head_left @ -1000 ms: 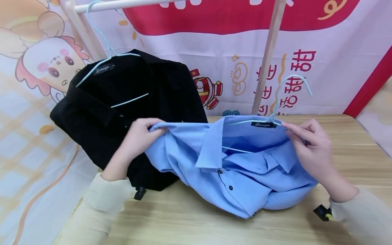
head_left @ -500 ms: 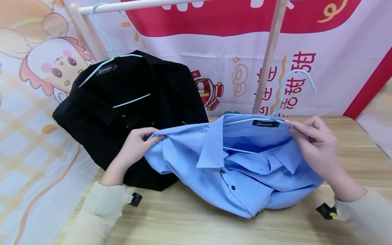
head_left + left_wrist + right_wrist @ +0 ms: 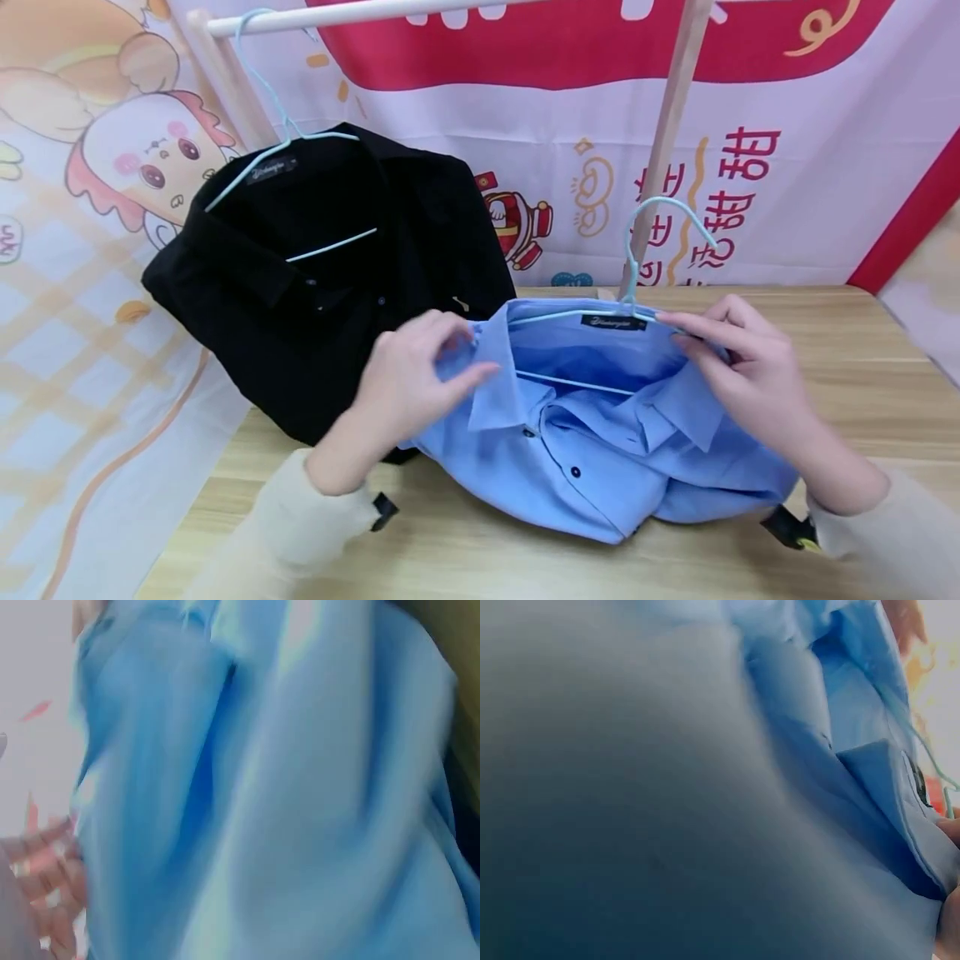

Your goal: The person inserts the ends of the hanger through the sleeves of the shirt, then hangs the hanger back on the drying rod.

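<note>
A blue button-up shirt sits over the wooden table, with a light-blue hanger inside its neck and the hook standing up. My right hand pinches the shirt at the right side of the collar, beside the hanger's arm. In the right wrist view, shirt cloth fills most of the picture. My left hand is at the left side of the collar, thumb and fingers spread apart. The left wrist view shows the left hand's fingers beside blurred blue cloth; whether they touch it is unclear.
Behind on the left, a black shirt hangs by another light-blue hanger from a white rail. A wooden post rises behind the blue shirt. The wooden table extends right, before a printed backdrop.
My left hand has let go of the shirt's left shoulder and moved right to the collar. The hanger hook and the collar have shifted left; the right hand keeps its pinch.
</note>
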